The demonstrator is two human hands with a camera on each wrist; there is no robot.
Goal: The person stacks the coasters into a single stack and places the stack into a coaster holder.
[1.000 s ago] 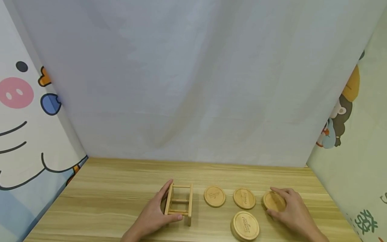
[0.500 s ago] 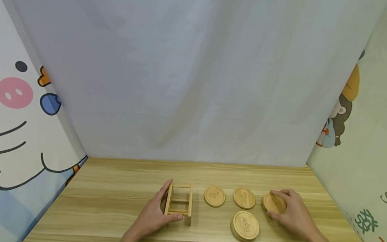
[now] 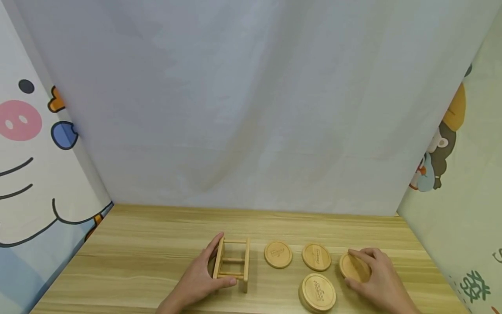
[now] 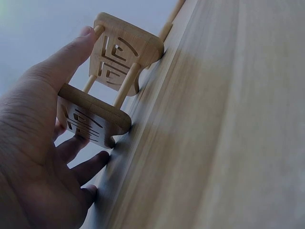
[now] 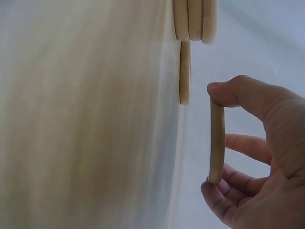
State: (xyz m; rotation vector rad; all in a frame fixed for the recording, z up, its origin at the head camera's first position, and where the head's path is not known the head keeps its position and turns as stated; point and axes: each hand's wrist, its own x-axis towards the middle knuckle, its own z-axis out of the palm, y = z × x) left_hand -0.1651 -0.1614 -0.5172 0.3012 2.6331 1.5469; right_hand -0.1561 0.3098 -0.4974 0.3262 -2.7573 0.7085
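My left hand [image 3: 200, 277] grips a small wooden coaster holder [image 3: 247, 261] on the table, with the thumb at its near side and fingers behind. In the left wrist view, cut-out patterns show on the end panels of this holder [image 4: 114, 55], joined by round rods. At the right, my right hand [image 3: 378, 279] pinches a round wooden coaster [image 3: 354, 267] by its edge. The right wrist view has that coaster [image 5: 217, 143] between thumb and fingers, lifted off the tabletop. Two single coasters, one left [image 3: 278, 254] and one middle [image 3: 316, 257], lie flat between the hands.
A stack of coasters [image 3: 318, 293] stands nearer the front edge, left of my right hand. The wood-grain table [image 3: 157, 244] ends at a pale curtain [image 3: 251, 131] behind. Printed panels rise at the left [image 3: 23, 174] and right [image 3: 462, 209].
My right hand and its coaster have shifted slightly toward the near side and left. The left hand, the holder and the other coasters stay essentially where they were.
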